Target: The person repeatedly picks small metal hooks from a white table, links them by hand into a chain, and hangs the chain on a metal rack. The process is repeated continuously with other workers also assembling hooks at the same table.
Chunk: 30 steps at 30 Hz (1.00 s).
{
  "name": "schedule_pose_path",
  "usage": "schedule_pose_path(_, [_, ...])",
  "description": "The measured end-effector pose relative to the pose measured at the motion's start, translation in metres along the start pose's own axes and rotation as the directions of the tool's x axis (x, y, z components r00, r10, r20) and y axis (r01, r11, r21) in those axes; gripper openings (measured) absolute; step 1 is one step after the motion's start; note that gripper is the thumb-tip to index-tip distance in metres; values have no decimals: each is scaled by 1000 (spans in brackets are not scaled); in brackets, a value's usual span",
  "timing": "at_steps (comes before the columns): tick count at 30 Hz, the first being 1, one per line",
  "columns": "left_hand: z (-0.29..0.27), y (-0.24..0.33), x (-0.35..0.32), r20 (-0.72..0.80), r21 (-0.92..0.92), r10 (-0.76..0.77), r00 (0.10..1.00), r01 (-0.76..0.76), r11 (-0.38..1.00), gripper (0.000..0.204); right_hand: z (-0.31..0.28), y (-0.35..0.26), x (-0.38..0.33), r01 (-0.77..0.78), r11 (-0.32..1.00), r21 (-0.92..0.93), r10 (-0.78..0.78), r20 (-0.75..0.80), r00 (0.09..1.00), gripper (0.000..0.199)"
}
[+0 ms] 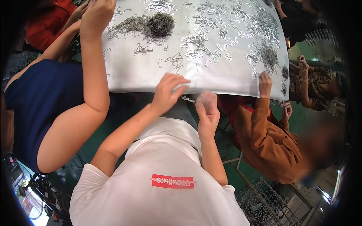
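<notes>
Hooks (pixel 194 54) across the table (pixel 147 81)

The table fills the frame's top centre. One dense heap (pixel 161 25) lies on its upper left, a second heap (pixel 269 58) toward its right edge, loose hooks between. At the frame's centre, just below the table's lower edge, a short strand (pixel 187 99) runs between the left hand (pixel 168 92) and right hand (pixel 207 109). One co-worker (pixel 49 90) is at the left, another co-worker (pixel 260 139) at the right.

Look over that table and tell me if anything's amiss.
Nothing stands out as spilled or broken on the white table. The metal hooks lie scattered loose, with a dense, dark pile far left. Single hooks are too small to check for bends.
</notes>
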<state>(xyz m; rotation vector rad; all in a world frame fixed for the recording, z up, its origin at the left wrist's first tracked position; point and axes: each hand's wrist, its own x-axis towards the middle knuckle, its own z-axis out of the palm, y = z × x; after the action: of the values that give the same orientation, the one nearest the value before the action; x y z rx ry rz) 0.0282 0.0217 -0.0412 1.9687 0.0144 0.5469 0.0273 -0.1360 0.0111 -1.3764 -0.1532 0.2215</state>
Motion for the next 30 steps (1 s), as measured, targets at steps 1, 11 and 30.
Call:
schedule_pose_path(1, [9,-16,11,-15,64,19,1000,-18,998,13,-4,1,1,30,999,-39,-29,21,999,7])
schedule_pose_path(11, [121,-93,88,339,416,57,939,-204,886,30,-27,5,-4,31,987,-157,-30,10,1000,8])
schedule_pose_path(30, [58,-25,63,276,-76,-251,928,281,957,16,-16,19,-10,51,979,-198,-48,19,999,7])
